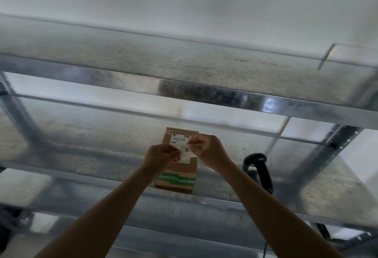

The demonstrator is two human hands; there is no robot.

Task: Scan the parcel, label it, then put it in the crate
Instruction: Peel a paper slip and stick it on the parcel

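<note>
A small brown cardboard parcel (180,167) with a green printed band on its front and a white shipping label on top stands on a metal shelf (86,151). Just above it, a white label (187,151) with a black character is held between both hands. My left hand (161,155) pinches its left edge and my right hand (206,149) pinches its upper right part. A black handheld barcode scanner (258,167) stands on the shelf to the right of the parcel. No crate is in view.
The galvanized shelf unit has an upper shelf (184,69) overhanging the work area and upright posts at left (18,114) and right (327,155). The scanner's black cable (323,231) hangs below the shelf's front edge at the right. A white wall lies behind.
</note>
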